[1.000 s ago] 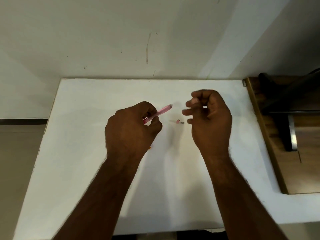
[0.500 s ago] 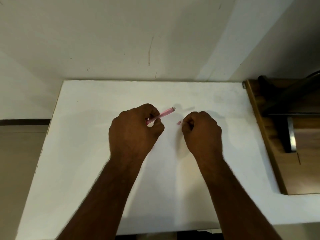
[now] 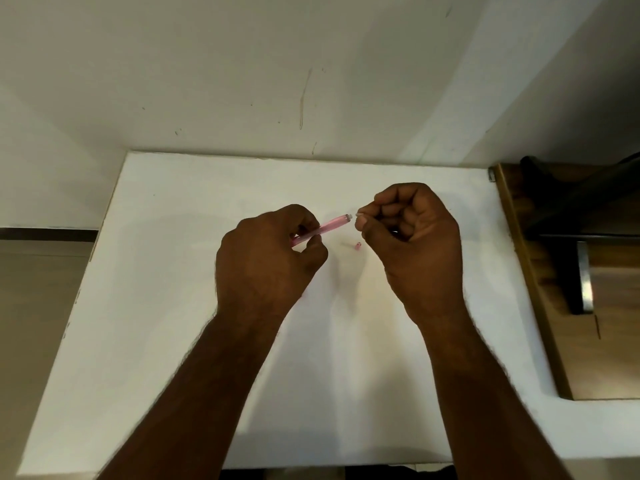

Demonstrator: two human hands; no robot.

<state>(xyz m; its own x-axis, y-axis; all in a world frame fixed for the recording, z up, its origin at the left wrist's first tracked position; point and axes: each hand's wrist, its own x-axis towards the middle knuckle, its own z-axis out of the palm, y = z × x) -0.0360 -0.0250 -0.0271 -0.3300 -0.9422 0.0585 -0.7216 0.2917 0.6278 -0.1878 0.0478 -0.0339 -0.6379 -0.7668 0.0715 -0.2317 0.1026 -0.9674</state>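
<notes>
My left hand (image 3: 266, 261) grips a translucent pink pen barrel (image 3: 334, 224), which points up and to the right over the white table (image 3: 173, 306). My right hand (image 3: 412, 237) is curled, with thumb and forefinger pinching a tiny pale part (image 3: 358, 214) just beyond the barrel's open end. Most of that part is hidden by the fingers. A small pink piece (image 3: 357, 246) lies on the table below the gap between the two hands.
A wall rises right behind the table's far edge. At the right, a wooden surface (image 3: 616, 358) with a dark metal bar (image 3: 583, 275) adjoins the table. The floor shows past the table's left edge.
My right hand dropped to the table beside the pink piece, pinched something small, then rose to the barrel's tip. The left hand stayed put with the barrel.
</notes>
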